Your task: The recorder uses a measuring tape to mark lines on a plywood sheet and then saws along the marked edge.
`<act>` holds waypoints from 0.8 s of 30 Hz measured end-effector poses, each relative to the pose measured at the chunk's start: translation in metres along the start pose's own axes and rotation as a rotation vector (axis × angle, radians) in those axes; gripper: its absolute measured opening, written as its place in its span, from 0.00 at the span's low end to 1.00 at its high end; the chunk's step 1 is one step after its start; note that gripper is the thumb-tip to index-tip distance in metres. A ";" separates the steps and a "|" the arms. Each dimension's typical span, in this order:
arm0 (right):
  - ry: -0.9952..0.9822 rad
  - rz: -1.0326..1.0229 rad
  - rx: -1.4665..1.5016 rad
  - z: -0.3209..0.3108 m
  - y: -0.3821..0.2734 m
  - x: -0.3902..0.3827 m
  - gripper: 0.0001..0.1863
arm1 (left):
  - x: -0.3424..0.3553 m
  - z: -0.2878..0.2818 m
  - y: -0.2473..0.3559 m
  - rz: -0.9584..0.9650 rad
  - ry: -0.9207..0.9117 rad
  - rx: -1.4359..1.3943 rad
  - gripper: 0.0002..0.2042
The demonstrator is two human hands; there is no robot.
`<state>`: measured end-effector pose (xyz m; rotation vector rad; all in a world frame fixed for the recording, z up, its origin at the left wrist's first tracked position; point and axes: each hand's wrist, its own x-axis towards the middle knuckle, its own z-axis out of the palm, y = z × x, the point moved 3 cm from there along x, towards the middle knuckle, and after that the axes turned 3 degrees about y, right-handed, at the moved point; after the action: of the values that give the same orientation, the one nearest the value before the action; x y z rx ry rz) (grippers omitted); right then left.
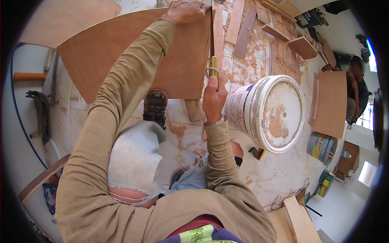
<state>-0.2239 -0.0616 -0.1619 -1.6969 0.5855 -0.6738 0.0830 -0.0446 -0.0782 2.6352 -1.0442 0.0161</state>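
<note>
A wide reddish-brown plywood panel [133, 56] slants in front of me over the tiled floor. My left hand [186, 11] is closed over its far edge near the right corner. My right hand [214, 101] grips the yellow handle of a hand saw [214, 65], which has a pale band wrapped round it. The saw's thin dark blade shows nearly edge-on, running away from me along the panel's right side. Whether its teeth sit in the wood, I cannot tell. My sandalled foot [155, 107] shows at the panel's near edge.
A lidded white bucket [281, 113] stands right of my right hand. Wood strips [245, 32] and sawdust cover the far floor. At the right a person [356, 85] sits behind another board [330, 103]. An orange handle [29, 76] and a dark tool [41, 113] lie left.
</note>
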 end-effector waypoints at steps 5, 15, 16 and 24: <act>-0.002 0.048 -0.014 -0.005 -0.015 -0.014 0.24 | 0.003 0.009 -0.006 0.032 0.041 -0.013 0.25; 0.026 -0.019 -0.076 0.022 -0.040 0.043 0.25 | -0.010 -0.006 0.006 0.018 0.060 -0.024 0.24; 0.003 -0.086 -0.029 0.020 -0.039 0.036 0.25 | -0.010 -0.006 0.006 0.016 0.051 -0.050 0.24; 0.070 -0.127 -0.011 0.020 -0.039 0.045 0.20 | -0.011 -0.007 0.007 0.011 0.052 -0.079 0.24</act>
<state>-0.1765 -0.0706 -0.1219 -1.7366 0.5347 -0.8250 0.0709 -0.0403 -0.0710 2.5448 -1.0214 0.0444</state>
